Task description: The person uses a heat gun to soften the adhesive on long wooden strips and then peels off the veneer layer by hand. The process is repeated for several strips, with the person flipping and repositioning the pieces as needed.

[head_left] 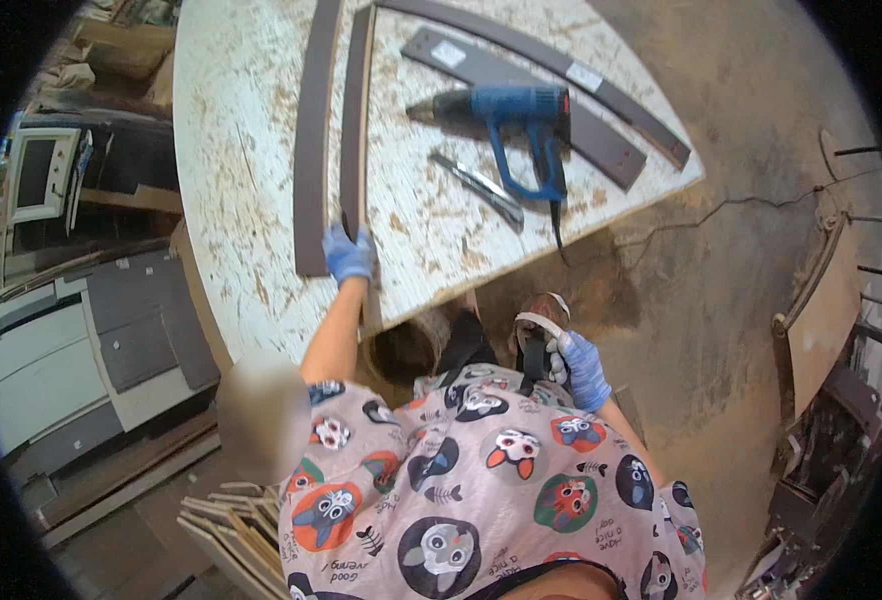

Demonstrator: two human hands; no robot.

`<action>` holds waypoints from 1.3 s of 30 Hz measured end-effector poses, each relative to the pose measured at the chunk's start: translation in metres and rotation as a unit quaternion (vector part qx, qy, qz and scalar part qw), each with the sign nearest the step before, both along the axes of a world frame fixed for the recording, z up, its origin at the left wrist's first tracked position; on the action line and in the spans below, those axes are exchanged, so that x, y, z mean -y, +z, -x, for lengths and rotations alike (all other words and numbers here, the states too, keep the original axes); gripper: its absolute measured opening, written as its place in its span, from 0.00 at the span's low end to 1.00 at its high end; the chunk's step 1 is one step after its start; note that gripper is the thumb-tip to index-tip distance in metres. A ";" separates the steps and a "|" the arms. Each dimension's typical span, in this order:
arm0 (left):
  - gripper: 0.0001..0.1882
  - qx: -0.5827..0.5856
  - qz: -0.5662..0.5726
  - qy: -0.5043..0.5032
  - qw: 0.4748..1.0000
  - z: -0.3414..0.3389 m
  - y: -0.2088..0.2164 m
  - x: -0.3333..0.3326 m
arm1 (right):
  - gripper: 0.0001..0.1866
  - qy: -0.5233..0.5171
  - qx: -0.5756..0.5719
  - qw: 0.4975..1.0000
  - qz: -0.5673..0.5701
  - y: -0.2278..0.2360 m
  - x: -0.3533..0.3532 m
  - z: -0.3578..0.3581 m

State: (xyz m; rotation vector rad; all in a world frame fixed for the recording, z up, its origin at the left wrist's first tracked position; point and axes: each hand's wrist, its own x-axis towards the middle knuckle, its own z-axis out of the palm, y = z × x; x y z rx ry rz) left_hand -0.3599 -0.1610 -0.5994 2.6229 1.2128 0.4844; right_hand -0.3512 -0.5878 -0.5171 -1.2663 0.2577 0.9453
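Observation:
My left hand (349, 254), in a blue glove, is closed around the near end of a narrow dark board (354, 130) with a pale edge. This board stretches away across the white, scuffed table (231, 150). Just left of it lies a wider dark board (313, 160). My right hand (581, 370), gloved too, hangs low beside my body with curled fingers. Something black and a pale band show by its fingers; what it holds, if anything, is unclear. To the right of the narrow board are a silver utility knife (476, 188) and a blue heat gun (521, 110).
Two more dark boards, one wide (606, 150) and one narrow (641, 122), lie beyond the heat gun. Its black cord (559, 228) drops over the table's edge. Stacked panels (111, 330) stand at left; a brown panel (821, 310) leans at right.

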 end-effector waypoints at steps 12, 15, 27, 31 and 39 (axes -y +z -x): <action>0.29 0.113 -0.119 -0.170 0.972 0.002 0.120 -0.040 | 0.17 0.140 0.222 0.965 0.013 0.045 -0.099 -0.021; 0.27 0.180 0.263 -0.352 0.880 0.009 0.123 0.012 | 0.17 0.212 0.252 0.943 0.056 0.066 -0.143 -0.013; 0.19 0.361 0.185 0.023 0.914 0.249 0.069 0.043 | 0.15 0.127 0.263 0.956 -0.026 0.035 -0.224 0.022; 0.16 0.346 0.171 0.157 0.909 0.335 0.025 0.063 | 0.13 0.181 0.180 0.967 0.023 0.013 -0.197 0.016; 0.14 0.143 0.155 0.251 0.945 0.370 -0.081 0.080 | 0.13 0.294 0.199 0.929 0.107 -0.023 -0.166 0.011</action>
